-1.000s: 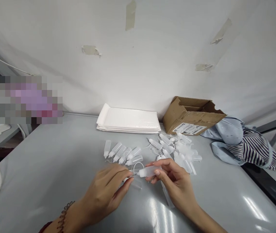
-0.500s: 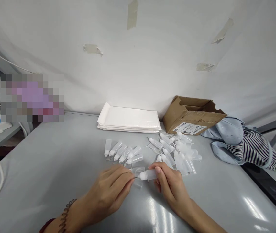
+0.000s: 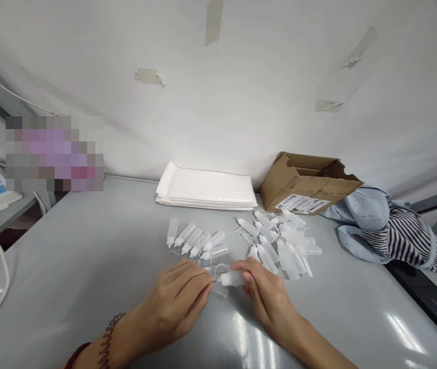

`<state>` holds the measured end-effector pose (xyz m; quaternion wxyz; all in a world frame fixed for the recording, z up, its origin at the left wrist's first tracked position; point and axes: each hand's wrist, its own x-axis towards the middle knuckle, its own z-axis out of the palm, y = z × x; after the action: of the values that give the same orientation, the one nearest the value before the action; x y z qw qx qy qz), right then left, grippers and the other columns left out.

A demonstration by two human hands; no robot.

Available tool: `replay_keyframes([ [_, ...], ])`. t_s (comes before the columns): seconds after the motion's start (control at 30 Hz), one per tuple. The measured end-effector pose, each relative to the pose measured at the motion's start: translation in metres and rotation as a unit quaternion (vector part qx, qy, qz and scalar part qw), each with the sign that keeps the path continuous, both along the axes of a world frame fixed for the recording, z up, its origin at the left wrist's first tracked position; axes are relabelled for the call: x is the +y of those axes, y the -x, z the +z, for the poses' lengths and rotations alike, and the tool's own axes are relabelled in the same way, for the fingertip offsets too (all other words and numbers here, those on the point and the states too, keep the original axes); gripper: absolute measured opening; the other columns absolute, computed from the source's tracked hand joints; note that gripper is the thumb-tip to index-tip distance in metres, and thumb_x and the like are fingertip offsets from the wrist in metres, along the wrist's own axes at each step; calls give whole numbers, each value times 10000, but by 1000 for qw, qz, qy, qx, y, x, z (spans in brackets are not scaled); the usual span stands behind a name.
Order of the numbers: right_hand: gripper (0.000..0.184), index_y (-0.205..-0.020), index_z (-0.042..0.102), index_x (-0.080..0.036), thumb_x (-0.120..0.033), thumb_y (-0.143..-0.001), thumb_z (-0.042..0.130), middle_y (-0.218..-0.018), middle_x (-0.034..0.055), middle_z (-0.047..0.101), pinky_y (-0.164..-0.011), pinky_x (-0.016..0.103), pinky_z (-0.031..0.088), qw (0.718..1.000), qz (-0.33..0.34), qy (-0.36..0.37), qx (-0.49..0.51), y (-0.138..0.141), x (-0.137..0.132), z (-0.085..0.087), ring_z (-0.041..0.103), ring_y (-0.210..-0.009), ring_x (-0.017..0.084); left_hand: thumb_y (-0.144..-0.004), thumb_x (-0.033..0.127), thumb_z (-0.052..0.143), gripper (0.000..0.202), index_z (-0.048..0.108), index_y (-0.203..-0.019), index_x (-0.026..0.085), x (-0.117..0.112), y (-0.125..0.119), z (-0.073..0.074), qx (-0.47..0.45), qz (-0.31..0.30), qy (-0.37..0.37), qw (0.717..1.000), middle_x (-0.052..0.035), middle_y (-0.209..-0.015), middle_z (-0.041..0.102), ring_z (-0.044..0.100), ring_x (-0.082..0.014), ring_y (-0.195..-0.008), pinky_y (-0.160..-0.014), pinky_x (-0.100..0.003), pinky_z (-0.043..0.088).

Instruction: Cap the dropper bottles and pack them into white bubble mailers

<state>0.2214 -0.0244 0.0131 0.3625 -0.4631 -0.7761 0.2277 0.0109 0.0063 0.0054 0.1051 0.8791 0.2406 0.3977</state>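
Low over the grey table (image 3: 87, 246), right hand (image 3: 270, 300) grips a small dropper bottle (image 3: 233, 278) by its body, nozzle pointing left. Left hand (image 3: 175, 307) has its fingers bunched at the nozzle tip; can't tell if they pinch anything. Clear cap (image 3: 218, 290) lies just below. Looks like the capping step. Next move needs tip and cap lined up straight. Laid-out row of bottles (image 3: 197, 241) behind, loose pile (image 3: 283, 246) to the right.
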Motion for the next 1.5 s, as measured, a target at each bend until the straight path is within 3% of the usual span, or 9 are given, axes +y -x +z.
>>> replay_keyframes([
  [0.33, 241, -1138, 515, -194, -228, -993, 325, -855, 56, 623, -613, 274, 510, 996, 19, 13, -91, -7, 3, 4, 628, -703, 168, -869, 12, 521, 149, 594, -931, 127, 11, 1, -1, 10, 17, -15, 1000, -48, -774, 662, 611, -156, -701, -663, -287, 506],
  [0.47, 244, -1154, 522, -177, -300, -975, 412, -1019, 110, 643, -675, 323, 524, 984, -23, 30, -176, -22, 8, 17, 660, -843, 221, -878, 39, 530, 131, 605, -903, 143, 22, 9, -4, 23, 36, 14, 999, -29, -757, 647, 606, -149, -697, -666, -275, 485],
  [0.57, 222, -1103, 550, -188, -315, -966, 431, -924, 80, 663, -606, 311, 495, 974, -56, 62, -211, -37, 8, 26, 658, -744, 209, -888, 45, 516, 139, 602, -884, 154, 25, 14, -3, 52, 31, 46, 997, -20, -755, 631, 573, -147, -701, -668, -277, 458],
  [0.73, 200, -830, 601, -203, -355, -922, 509, -570, 11, 619, -467, 283, 346, 932, -82, 136, -325, -51, 2, 30, 594, -505, 209, -875, 66, 523, 129, 561, -803, 165, 24, 15, 3, 88, 28, 69, 993, -10, -698, 572, 481, -154, -665, -633, -289, 398],
  [0.83, 218, -714, 604, -207, -356, -872, 585, -570, 38, 635, -469, 288, 310, 908, -58, 144, -389, -49, -2, 31, 613, -519, 236, -872, 142, 556, 77, 531, -802, 164, 22, 15, 7, 106, 37, 74, 991, -21, -711, 550, 463, -178, -702, -646, -312, 383],
  [1.03, 138, -867, 674, -169, -277, -786, 701, -686, 88, 704, -489, 306, 345, 868, -26, 171, -466, -31, -6, 31, 680, -630, 297, -878, 217, 590, 102, 524, -880, 140, 19, 15, 10, 106, 36, 65, 992, -53, -797, 553, 456, -205, -775, -694, -344, 375],
  [1.13, 94, -824, 679, -167, -251, -785, 697, -706, 106, 709, -484, 310, 339, 857, -14, 178, -483, -25, -8, 28, 685, -642, 306, -882, 213, 593, 102, 523, -878, 138, 18, 14, 9, 107, 30, 63, 992, -53, -790, 553, 451, -207, -775, -702, -351, 372],
  [1.33, 76, -763, 653, -177, -229, -814, 634, -675, 92, 689, -515, 321, 357, 867, -2, 187, -462, -28, -10, 29, 666, -638, 287, -884, 187, 597, 87, 543, -903, 122, 15, 12, 8, 93, 12, 55, 994, -59, -772, 560, 441, -209, -775, -691, -347, 377],
  [1.5, 118, -884, 628, -198, -299, -889, 567, -620, -10, 573, -562, 289, 392, 945, -3, 234, -230, -31, -4, 41, 551, -582, 163, -872, 137, 601, 62, 546, -891, 116, 13, 10, 9, 71, 2, 52, 996, -58, -765, 568, 436, -202, -771, -693, -344, 380],
])
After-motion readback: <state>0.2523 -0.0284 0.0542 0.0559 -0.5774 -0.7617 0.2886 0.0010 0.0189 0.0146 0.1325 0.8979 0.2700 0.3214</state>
